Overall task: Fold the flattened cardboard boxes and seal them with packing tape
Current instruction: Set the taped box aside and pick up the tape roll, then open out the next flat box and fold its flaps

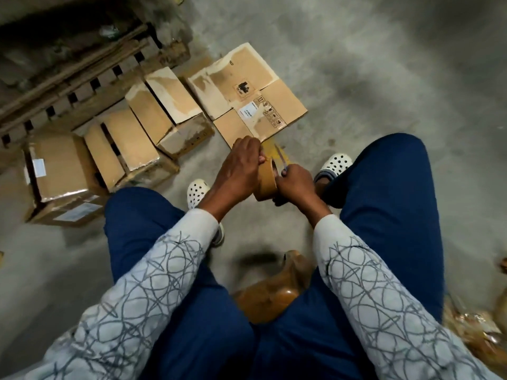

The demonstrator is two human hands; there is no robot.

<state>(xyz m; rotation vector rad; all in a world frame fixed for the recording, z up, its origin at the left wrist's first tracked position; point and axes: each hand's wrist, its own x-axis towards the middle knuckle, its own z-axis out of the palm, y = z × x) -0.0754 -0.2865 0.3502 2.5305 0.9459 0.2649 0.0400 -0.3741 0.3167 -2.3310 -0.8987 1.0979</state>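
The left hand (241, 163) had its fingers clamped on the tape roll (264, 183), held near the flattened box (247, 97) on the floor; the right hand (295, 183) pinched a thin tool (282, 161) at the roll's rim; steadying the roll would probably help free the tape end cleanly.

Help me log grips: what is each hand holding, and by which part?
Left hand grips the tape roll over its upper rim; right hand pinches a thin tool by its lower end.
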